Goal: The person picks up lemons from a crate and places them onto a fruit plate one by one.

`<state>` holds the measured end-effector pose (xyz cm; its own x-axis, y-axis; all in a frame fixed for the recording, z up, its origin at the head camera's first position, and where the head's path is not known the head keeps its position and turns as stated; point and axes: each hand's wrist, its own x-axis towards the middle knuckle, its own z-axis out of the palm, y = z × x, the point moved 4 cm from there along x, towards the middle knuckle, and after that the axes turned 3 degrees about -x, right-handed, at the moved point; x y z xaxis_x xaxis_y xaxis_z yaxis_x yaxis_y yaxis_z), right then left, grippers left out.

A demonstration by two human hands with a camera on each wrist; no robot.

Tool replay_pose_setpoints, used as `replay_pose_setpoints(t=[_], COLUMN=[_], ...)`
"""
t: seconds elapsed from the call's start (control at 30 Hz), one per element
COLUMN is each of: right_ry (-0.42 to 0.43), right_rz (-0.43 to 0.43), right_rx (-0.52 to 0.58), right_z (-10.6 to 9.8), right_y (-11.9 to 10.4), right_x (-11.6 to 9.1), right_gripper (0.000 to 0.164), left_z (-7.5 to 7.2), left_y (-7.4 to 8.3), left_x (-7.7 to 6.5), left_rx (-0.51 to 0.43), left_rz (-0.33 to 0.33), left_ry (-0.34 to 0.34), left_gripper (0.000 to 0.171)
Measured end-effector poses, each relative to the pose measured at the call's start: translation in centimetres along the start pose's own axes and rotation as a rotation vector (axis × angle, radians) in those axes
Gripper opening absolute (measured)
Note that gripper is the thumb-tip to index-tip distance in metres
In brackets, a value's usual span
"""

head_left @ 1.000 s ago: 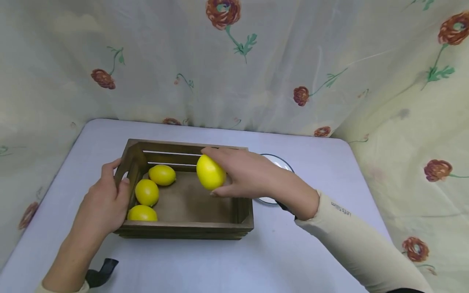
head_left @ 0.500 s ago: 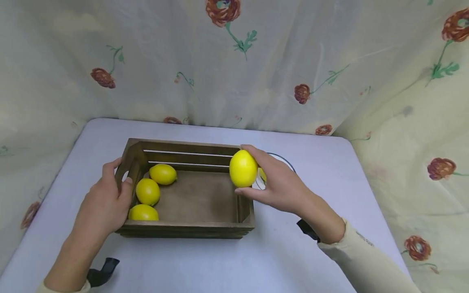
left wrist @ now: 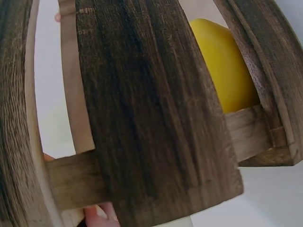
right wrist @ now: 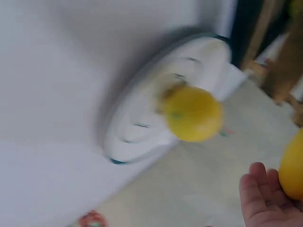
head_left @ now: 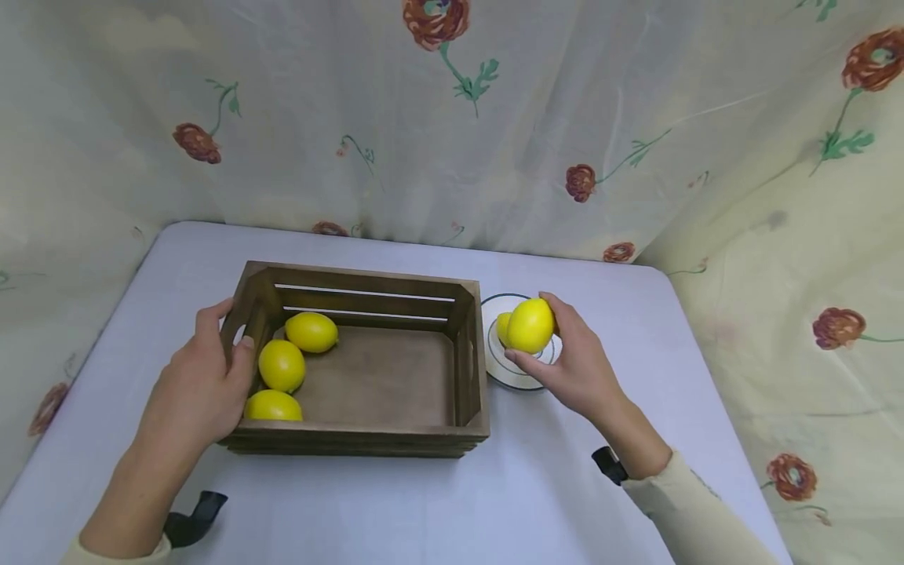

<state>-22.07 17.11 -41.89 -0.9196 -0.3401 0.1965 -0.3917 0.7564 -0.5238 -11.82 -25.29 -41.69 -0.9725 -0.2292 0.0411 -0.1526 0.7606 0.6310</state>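
A brown slatted wooden crate [head_left: 395, 431] stands on the table, with 3 lemons, one of them a lemon [head_left: 312, 333] at the back, along its left side. My left hand [head_left: 201, 384] grips the crate's left end by the handle hole. Crate slats [left wrist: 156, 118] fill the left wrist view, and a lemon [left wrist: 225, 66] shows through a gap. My right hand [head_left: 582, 365] holds a lemon [head_left: 531, 326] between thumb and fingers, above a white plate [head_left: 508, 377] right of the crate. Another lemon [right wrist: 194, 114] sits on that plate, partly hidden in the head view.
The table [head_left: 395, 510] has a white cover. A flower-patterned curtain [head_left: 494, 157] hangs behind it and along its sides. The plate stands close to the crate's right end. Black straps [head_left: 194, 522] hang at both wrists.
My right hand has carried the lemon rightwards, from over the crate to above the plate, uncovering the plate and its lemon. My left hand has stayed at the crate's left end.
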Motion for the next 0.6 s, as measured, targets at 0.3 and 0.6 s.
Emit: replay_pose_setpoints(t=[0.3, 0.6], right_ry=[-0.026, -0.091], right_rz=[0.097, 0.162], right_rx=[-0.021, -0.002], right_z=[2.0, 3.8], right_y=[4.4, 5.9], right_x=[-0.9, -0.8], right_gripper=[0.092, 0.090], left_z=[-0.1, -0.2], left_y=[0.8, 1.3], left_x=[0.6, 1.4], left_rx=[0.063, 0.151], left_rz=[0.007, 0.001], left_ry=[-0.072, -0.118], left_gripper=[0.065, 0.060])
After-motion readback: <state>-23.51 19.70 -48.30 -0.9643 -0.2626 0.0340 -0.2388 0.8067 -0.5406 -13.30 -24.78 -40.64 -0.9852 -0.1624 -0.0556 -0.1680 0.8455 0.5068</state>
